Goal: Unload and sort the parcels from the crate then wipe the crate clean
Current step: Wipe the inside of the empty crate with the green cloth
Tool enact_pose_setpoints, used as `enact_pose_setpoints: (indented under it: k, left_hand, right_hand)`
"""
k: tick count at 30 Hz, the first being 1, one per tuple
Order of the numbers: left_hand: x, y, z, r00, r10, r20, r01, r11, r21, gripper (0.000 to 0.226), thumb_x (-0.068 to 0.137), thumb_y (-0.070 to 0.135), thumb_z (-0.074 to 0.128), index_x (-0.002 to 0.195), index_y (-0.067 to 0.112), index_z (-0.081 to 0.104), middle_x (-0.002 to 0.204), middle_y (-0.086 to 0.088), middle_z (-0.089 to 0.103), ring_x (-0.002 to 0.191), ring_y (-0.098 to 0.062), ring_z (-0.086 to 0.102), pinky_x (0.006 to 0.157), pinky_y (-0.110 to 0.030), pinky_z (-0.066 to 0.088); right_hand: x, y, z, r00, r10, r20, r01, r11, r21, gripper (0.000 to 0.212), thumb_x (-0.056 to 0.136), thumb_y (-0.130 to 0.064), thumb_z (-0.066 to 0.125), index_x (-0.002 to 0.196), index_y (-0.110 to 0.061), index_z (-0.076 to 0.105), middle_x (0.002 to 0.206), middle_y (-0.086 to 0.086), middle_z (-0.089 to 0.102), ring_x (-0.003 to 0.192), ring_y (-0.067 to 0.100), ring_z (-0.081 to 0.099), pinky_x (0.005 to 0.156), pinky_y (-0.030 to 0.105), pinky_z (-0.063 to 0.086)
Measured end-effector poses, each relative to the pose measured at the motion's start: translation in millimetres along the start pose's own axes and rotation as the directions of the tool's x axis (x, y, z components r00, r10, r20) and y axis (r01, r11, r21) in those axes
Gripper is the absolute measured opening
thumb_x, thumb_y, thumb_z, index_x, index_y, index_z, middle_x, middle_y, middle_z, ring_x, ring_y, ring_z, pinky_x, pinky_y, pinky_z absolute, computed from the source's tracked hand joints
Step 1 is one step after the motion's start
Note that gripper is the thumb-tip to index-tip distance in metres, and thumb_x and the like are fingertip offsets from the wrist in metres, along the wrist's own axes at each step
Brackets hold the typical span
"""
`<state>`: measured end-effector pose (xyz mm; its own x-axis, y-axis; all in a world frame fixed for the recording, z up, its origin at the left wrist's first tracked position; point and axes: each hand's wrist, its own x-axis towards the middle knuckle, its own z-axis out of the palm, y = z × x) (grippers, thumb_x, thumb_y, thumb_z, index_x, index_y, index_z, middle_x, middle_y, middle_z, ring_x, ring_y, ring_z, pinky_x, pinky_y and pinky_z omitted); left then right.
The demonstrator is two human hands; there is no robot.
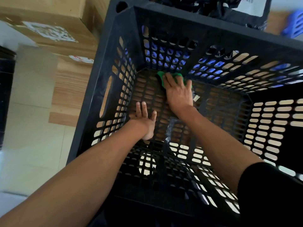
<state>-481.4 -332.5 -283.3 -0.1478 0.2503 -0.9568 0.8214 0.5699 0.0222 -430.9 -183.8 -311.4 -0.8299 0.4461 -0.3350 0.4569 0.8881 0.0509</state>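
Two bare forearms are reached down into a black crate [105,51] with slotted walls, which is seen from above and stands on a wooden surface [72,89]. On the near left of the crate floor, the left hand [144,118] is laid flat, palm down, with its fingers straight and spread; nothing is grasped by it. A strip of clear tape [169,128] is stuck on the floor just right of that hand. Farther in, the right hand [177,94] is pressed flat on a green cloth [161,77], which is pinned under the straight fingers against the floor at the far wall. A small pale scrap [196,97] lies just right of this hand. Beyond the crate's far rim, black parcels [213,7] are heaped, one of them with a white label. Cardboard boxes [54,28] are stacked at the far left, and a blue basket [295,25] is seen at the far right.
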Motion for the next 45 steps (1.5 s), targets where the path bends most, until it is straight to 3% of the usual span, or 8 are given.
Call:
enact_pose_setpoints:
  k: [9, 14, 21, 26, 31, 34, 38, 45]
  left_hand:
    - [-9, 3, -5, 1.000, -0.002, 0.006, 0.002, 1.000, -0.010, 0.090, 0.107, 0.024, 0.047, 0.157, 0.021, -0.027, 0.146, -0.031, -0.049, 0.138, -0.055, -0.039, 0.120, -0.068, 0.012]
    - [-14, 9, -10, 0.999, -0.024, 0.022, 0.024, 1.000, -0.013, 0.089, 0.108, 0.023, 0.047, 0.156, 0.023, -0.028, 0.146, -0.029, -0.051, 0.141, -0.056, -0.035, 0.120, -0.066, 0.012]
    - [-12, 8, -8, 1.000, -0.012, 0.022, 0.012, 1.000, 0.004, 0.086, 0.108, 0.026, 0.046, 0.158, 0.022, -0.023, 0.145, -0.029, -0.051, 0.139, -0.054, -0.039, 0.122, -0.065, 0.010]
    - [-10, 6, -5, 1.000, 0.000, 0.011, 0.000, 1.000, 0.004, 0.087, 0.108, 0.029, 0.044, 0.157, 0.019, -0.027, 0.145, -0.032, -0.049, 0.138, -0.055, -0.040, 0.121, -0.066, 0.012]
    - [-10, 5, -4, 1.000, 0.004, 0.012, -0.004, 1.000, 0.008, 0.087, 0.108, 0.032, 0.043, 0.156, 0.019, -0.029, 0.143, -0.033, -0.051, 0.137, -0.055, -0.041, 0.122, -0.065, 0.011]
    - [-12, 6, -5, 1.000, 0.005, 0.017, -0.005, 1.000, 0.000, 0.088, 0.108, 0.032, 0.043, 0.155, 0.019, -0.030, 0.142, -0.033, -0.051, 0.136, -0.056, -0.041, 0.122, -0.066, 0.011]
    - [-12, 7, -7, 1.000, -0.002, 0.026, 0.002, 1.000, -0.010, 0.088, 0.108, 0.028, 0.044, 0.154, 0.019, -0.031, 0.142, -0.033, -0.052, 0.136, -0.056, -0.041, 0.122, -0.066, 0.010]
    - [-9, 8, -7, 1.000, -0.020, 0.024, 0.020, 1.000, -0.014, 0.089, 0.108, 0.024, 0.044, 0.154, 0.021, -0.031, 0.142, -0.033, -0.052, 0.136, -0.057, -0.040, 0.121, -0.067, 0.010]
  right_hand:
    - [-20, 25, 1, 0.990, 0.142, 0.022, -0.143, 0.987, 0.073, 0.065, 0.090, 0.000, 0.058, 0.152, -0.012, 0.041, 0.151, 0.012, 0.041, 0.128, 0.041, 0.044, 0.094, 0.057, 0.044]
    - [-2, -12, -11, 0.979, -0.013, -0.202, 0.062, 0.970, 0.237, 0.059, 0.084, 0.003, 0.064, 0.141, -0.011, 0.056, 0.138, 0.019, 0.053, 0.119, 0.045, 0.052, 0.091, 0.060, 0.051]
    - [18, -55, -2, 0.989, -0.126, -0.072, 0.135, 0.979, 0.150, 0.059, 0.101, -0.012, 0.042, 0.159, -0.017, 0.032, 0.164, 0.008, 0.029, 0.145, 0.033, 0.032, 0.105, 0.051, 0.035]
    - [6, -12, 3, 0.995, -0.051, -0.082, 0.057, 0.995, 0.081, 0.064, 0.100, -0.010, 0.045, 0.160, -0.019, 0.027, 0.162, 0.006, 0.030, 0.138, 0.034, 0.037, 0.102, 0.049, 0.038]
    - [-18, 32, 10, 0.993, 0.034, -0.112, -0.033, 0.999, 0.009, 0.059, 0.096, -0.008, 0.041, 0.154, -0.018, 0.041, 0.146, 0.013, 0.046, 0.121, 0.040, 0.050, 0.092, 0.052, 0.045]
    - [-38, 59, 21, 0.980, 0.169, -0.102, -0.168, 0.986, 0.016, 0.053, 0.094, -0.008, 0.052, 0.146, -0.016, 0.052, 0.131, 0.018, 0.052, 0.112, 0.042, 0.053, 0.084, 0.051, 0.048]
    - [-57, 86, 28, 0.945, 0.327, -0.010, -0.326, 0.943, 0.074, 0.050, 0.093, -0.009, 0.057, 0.142, -0.010, 0.054, 0.132, 0.022, 0.049, 0.115, 0.045, 0.049, 0.087, 0.055, 0.046]
    - [-61, 74, 10, 0.961, 0.276, 0.000, -0.273, 0.949, 0.156, 0.048, 0.096, -0.011, 0.059, 0.144, -0.007, 0.051, 0.134, 0.021, 0.046, 0.119, 0.045, 0.048, 0.093, 0.058, 0.049]
